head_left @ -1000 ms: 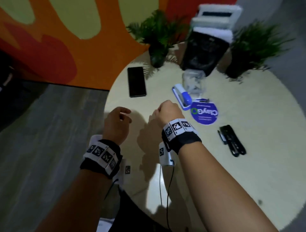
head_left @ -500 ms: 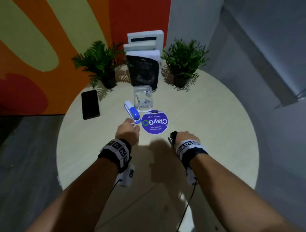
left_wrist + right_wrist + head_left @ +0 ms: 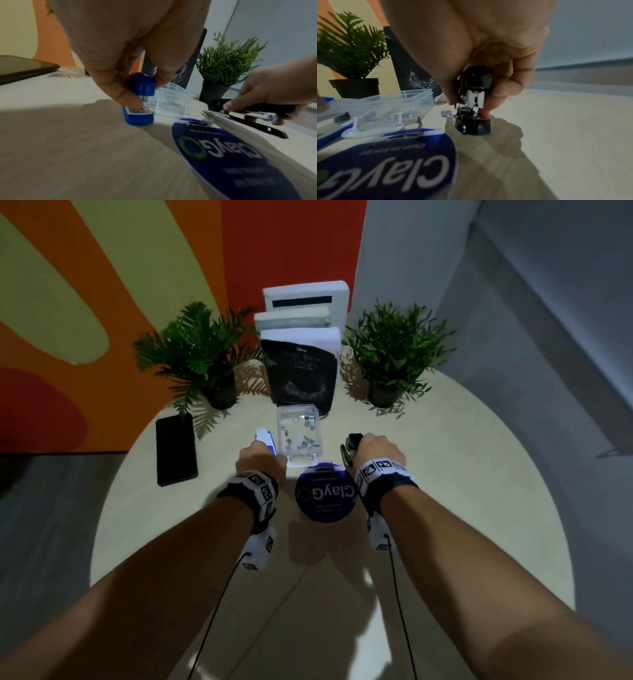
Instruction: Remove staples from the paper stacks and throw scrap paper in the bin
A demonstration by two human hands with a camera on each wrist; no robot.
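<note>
Left hand (image 3: 262, 462) fingers (image 3: 120, 93) pinching blue stapler (image 3: 139, 100) left of the round ClayGo paper stack (image 3: 325, 496), right hand (image 3: 376, 453) fingers (image 3: 503, 86) clamped round black staple remover (image 3: 473, 100) just right of it, on worktop (image 3: 462, 508).

Small print on disc (image 3: 325, 497) too blurred to read. Most of blue stapler (image 3: 266, 441) hidden behind left hand (image 3: 261, 462). Bits in clear box (image 3: 300, 434) too small to identify.

Clear tub (image 3: 300, 436) — blocks between hands.
</note>
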